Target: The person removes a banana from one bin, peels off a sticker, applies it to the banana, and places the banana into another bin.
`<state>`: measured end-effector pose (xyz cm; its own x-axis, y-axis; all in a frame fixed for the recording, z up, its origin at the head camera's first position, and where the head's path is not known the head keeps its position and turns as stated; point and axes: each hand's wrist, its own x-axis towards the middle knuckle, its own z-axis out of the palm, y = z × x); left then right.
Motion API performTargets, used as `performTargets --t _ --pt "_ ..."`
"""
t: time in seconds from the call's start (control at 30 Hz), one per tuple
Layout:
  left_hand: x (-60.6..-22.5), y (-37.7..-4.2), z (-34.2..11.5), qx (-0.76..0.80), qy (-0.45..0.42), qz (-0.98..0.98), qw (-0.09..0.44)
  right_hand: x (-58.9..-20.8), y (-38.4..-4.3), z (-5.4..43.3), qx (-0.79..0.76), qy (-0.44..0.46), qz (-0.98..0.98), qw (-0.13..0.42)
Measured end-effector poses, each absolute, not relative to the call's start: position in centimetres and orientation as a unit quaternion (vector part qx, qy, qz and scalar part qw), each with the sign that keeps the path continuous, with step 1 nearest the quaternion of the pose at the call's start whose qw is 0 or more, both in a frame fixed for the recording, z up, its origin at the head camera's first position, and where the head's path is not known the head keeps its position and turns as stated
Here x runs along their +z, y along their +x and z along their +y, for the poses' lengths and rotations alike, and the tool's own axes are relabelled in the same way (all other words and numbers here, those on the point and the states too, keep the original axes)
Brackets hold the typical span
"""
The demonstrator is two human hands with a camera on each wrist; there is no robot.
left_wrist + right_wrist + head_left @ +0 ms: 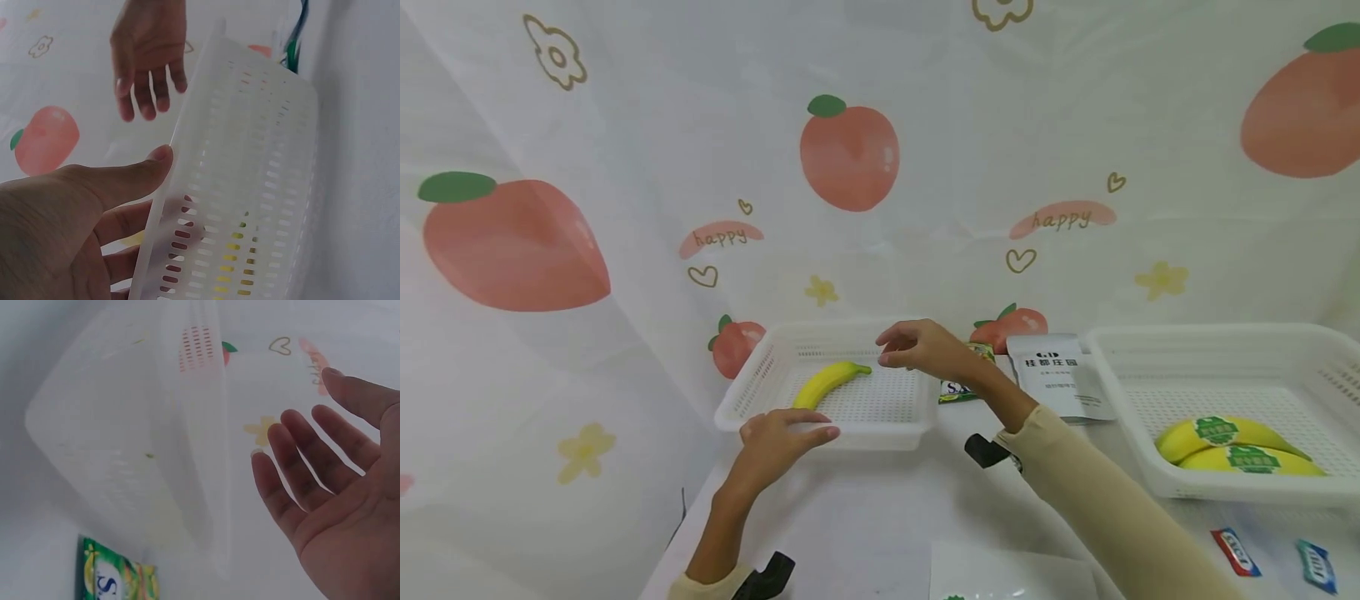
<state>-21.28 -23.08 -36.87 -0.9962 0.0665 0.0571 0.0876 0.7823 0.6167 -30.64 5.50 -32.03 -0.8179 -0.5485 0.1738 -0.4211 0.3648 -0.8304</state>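
Observation:
A white plastic basket point(880, 437) with perforated walls stands ahead, holding one yellow banana point(823, 384). My left hand point(778, 446) grips its near rim: in the left wrist view the thumb point(134, 181) lies on the near side of the rim and the other fingers pass behind the slotted wall. Part of the banana shows yellow through the slots. Over the basket's right side hovers my right hand point(925, 346), fingers slightly bent. In the right wrist view its palm and spread fingers point(312, 456) hold nothing and are apart from the basket.
Right of the basket are a green snack bag point(957, 392) and a silver pouch point(1054, 375). Another white basket point(1247, 492) at right holds bananas point(1232, 446) with green labels. A red packet point(1236, 552) and teal packet point(1317, 567) lie in front. A patterned curtain point(925, 267) hangs behind.

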Motion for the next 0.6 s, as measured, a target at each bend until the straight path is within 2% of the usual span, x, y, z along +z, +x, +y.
performTargets --t 0.6 --pt "-36.9 -21.3 -23.0 -0.331 -0.039 -0.943 0.016 -31.2 -34.8 0.4 -0.471 -0.292 0.821 0.137"
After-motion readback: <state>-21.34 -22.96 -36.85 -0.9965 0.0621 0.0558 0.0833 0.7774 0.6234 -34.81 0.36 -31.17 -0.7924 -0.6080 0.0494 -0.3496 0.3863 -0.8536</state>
